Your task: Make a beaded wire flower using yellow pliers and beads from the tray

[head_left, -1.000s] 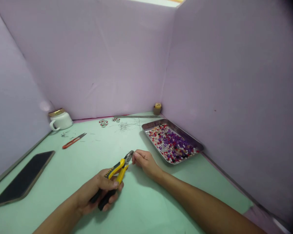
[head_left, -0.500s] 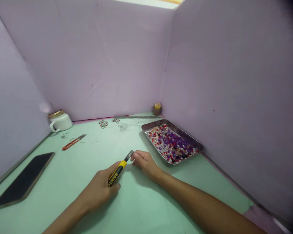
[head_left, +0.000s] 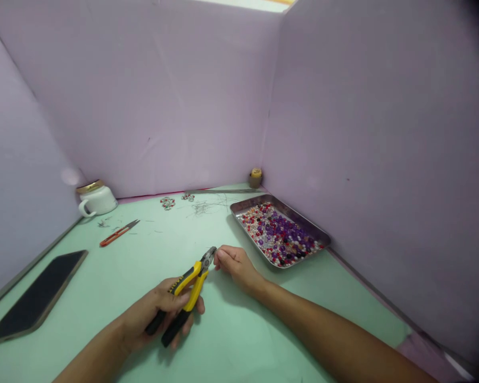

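My left hand (head_left: 163, 311) is wrapped round the yellow and black handles of a pair of pliers (head_left: 195, 282). The handles stand apart, and the metal jaws point up and right, close beside the fingertips of my right hand (head_left: 235, 266). The fingers of that hand are pinched together; whatever they hold is too small or hidden to make out. Just to its right, a metal tray (head_left: 255, 244) holds purple, red, white and black beads.
Red-handled snips (head_left: 117, 234) and a dark flat phone-like slab (head_left: 38, 298) lie at the left. Further back are a white lidded mug (head_left: 99, 201), red and clear bead rings (head_left: 167, 203), loose wire pieces (head_left: 200, 207), long rods (head_left: 223, 191) and a small yellow-topped jar (head_left: 255, 178).
The pliers have turned in my left hand, so both handles now show, spread apart. My left hand has rolled over and shifted slightly left. My right hand stays pinched in nearly the same place.
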A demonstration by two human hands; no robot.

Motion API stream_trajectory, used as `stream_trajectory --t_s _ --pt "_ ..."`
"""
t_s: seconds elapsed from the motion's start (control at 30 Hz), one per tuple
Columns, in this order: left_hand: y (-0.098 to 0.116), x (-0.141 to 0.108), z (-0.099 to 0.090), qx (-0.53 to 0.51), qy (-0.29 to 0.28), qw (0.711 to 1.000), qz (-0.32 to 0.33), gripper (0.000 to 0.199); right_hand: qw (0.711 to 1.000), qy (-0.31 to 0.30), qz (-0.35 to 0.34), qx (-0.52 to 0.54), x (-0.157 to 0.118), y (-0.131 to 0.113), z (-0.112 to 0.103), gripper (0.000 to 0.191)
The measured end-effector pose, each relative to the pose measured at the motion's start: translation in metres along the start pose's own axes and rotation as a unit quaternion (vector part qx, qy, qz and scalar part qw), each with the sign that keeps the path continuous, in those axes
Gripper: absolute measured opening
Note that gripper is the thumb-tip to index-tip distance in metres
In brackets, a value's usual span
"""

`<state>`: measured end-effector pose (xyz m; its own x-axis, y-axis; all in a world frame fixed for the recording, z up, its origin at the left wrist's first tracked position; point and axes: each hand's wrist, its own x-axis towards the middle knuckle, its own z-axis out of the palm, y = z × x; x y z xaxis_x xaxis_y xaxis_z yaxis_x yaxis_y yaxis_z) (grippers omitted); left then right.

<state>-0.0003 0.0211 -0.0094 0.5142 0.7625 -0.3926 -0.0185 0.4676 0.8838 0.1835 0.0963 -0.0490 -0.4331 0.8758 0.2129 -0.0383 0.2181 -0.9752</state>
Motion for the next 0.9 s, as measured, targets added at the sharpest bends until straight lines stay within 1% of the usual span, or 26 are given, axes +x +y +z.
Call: stream_trajectory --t_s 0.03,0.1,0.13,0.2,0.23,0.3,0.37,0.4,0.43,0.47,0.53,0.57,0.6,0.67,0.73,0.8,0.83,0.87,0.9 --pt "0.001 0.000 0.001 0.031 0.005 0.999 -0.006 0.017 1.000 0.000 -0.001 -0.003 0.000 0.001 0.000 0.031" --pt "0.004 -0.001 0.003 0.103 0.037 0.994 -0.012 0.014 1.000 0.000 -0.004 -0.012 0.000 0.002 0.000 0.031" --pt "0.006 -0.001 0.006 0.141 0.058 0.988 -0.011 0.011 1.000 0.001 -0.004 -0.016 0.000 0.003 0.000 0.031" --pt "0.012 -0.003 0.012 0.223 0.097 0.970 0.012 0.007 1.000 0.003 -0.001 -0.018 0.000 0.004 0.001 0.030" --pt "0.016 -0.004 0.016 0.265 0.115 0.957 0.029 0.009 1.000 0.005 0.003 -0.016 0.001 0.005 0.001 0.030" --pt "0.021 -0.005 0.022 0.341 0.152 0.926 0.056 0.026 1.000 0.008 0.009 -0.012 0.001 0.006 0.002 0.029" --pt "0.023 -0.006 0.024 0.386 0.189 0.900 0.072 0.040 1.000 0.010 0.010 -0.008 0.002 0.008 0.002 0.029" --pt "0.023 -0.005 0.024 0.391 0.200 0.895 0.076 0.041 1.000 0.012 0.008 -0.007 0.002 0.008 0.002 0.029" --pt "0.021 -0.005 0.023 0.382 0.200 0.899 0.077 0.037 1.000 0.012 0.007 -0.007 0.002 0.008 0.002 0.030" --pt "0.020 -0.004 0.021 0.358 0.187 0.912 0.071 0.030 1.000 0.010 0.005 -0.007 0.001 0.007 0.002 0.030" --pt "0.014 -0.003 0.015 0.267 0.127 0.955 0.033 0.013 1.000 0.006 0.001 -0.005 0.000 0.003 0.001 0.030" --pt "0.011 -0.002 0.013 0.206 0.088 0.974 0.011 0.010 1.000 0.003 -0.002 -0.001 0.000 -0.001 0.001 0.030" --pt "0.009 -0.002 0.010 0.146 0.054 0.988 -0.002 0.011 1.000 0.000 -0.004 0.004 -0.001 -0.004 0.001 0.030" --pt "0.004 -0.002 0.004 0.044 0.012 0.999 0.005 0.014 1.000 -0.001 -0.010 0.014 -0.002 -0.010 0.001 0.031" --pt "0.002 -0.002 0.001 -0.019 -0.002 1.000 0.023 0.016 1.000 0.000 -0.013 0.018 -0.003 -0.013 0.001 0.031" --pt "0.002 -0.002 0.001 -0.033 -0.003 0.999 0.024 0.017 1.000 0.001 -0.013 0.014 -0.003 -0.012 0.001 0.031" --pt "0.004 -0.002 0.002 -0.014 -0.002 1.000 0.017 0.017 1.000 0.001 -0.012 0.010 -0.002 -0.010 0.001 0.030" --pt "0.006 -0.003 0.004 0.026 0.006 1.000 0.008 0.015 1.000 0.001 -0.011 0.004 -0.001 -0.007 0.001 0.030" --pt "0.008 -0.003 0.006 0.085 0.025 0.996 0.008 0.013 1.000 0.002 -0.008 -0.003 -0.001 -0.003 0.001 0.030"
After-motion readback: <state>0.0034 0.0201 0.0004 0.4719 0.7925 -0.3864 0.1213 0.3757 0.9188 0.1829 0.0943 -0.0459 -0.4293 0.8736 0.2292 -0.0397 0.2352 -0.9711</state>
